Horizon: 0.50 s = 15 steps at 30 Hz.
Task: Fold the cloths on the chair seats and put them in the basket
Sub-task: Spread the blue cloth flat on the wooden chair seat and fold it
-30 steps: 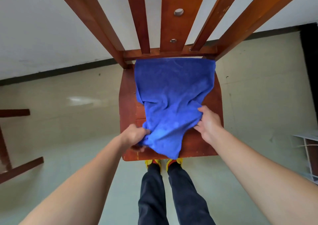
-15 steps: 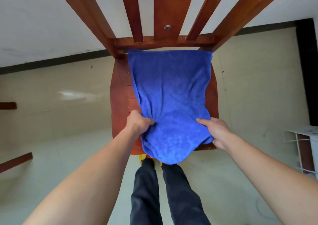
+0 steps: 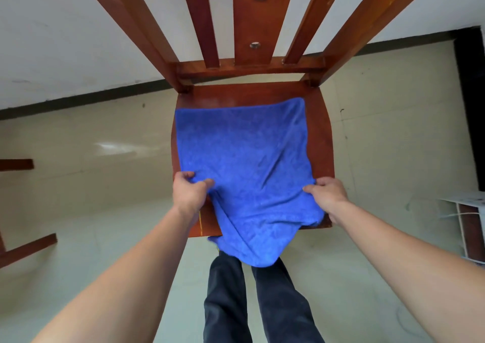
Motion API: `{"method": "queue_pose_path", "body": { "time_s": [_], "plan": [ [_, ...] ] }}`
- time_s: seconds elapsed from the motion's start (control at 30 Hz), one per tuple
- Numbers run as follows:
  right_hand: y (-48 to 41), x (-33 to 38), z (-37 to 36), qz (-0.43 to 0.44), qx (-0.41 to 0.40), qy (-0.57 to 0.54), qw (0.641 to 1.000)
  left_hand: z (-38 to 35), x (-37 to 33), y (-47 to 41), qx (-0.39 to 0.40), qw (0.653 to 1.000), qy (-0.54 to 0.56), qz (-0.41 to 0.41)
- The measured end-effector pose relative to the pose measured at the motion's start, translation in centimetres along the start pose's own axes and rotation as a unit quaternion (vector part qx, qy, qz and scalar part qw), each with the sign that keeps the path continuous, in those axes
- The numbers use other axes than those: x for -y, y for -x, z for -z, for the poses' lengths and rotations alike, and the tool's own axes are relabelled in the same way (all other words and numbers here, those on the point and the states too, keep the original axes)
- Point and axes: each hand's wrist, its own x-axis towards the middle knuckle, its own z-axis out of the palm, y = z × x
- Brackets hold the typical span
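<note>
The blue cloth (image 3: 244,159) lies spread on the chair seat (image 3: 321,132) at mid-frame, its near end drooping off the front edge toward bottom centre; the left hand (image 3: 189,193) pinches its left edge and the right hand (image 3: 328,193) grips its right edge; for a clean fold, both should probably keep even tension and carry the near end up-frame onto the far edge; its long axis runs top to bottom, leaning slightly lower right.

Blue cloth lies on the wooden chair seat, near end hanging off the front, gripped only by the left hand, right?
Not quite: the head view shows both the left hand and the right hand gripping the blue cloth; the rest holds.
</note>
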Motion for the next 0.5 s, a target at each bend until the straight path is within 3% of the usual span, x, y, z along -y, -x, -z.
{"method": "queue_pose_path", "body": {
  "time_s": [0.17, 0.37, 0.5],
  "plan": [
    [-2.2, 5.6, 0.5, 0.021, 0.001, -0.097, 0.995, -0.2, -3.1, -2.4, -0.04, 0.993, 0.115, 0.004],
    [-4.9, 12.1, -0.5, 0.04, 0.032, -0.196, 0.979, -0.1, -7.4, -6.4, -0.023, 0.992, 0.121, 0.016],
    [-6.5, 13.8, -0.6, 0.033, -0.002, -0.225, 0.974, -0.2, -9.7, -7.9, -0.016, 0.993, 0.12, 0.007]
  ]
}}
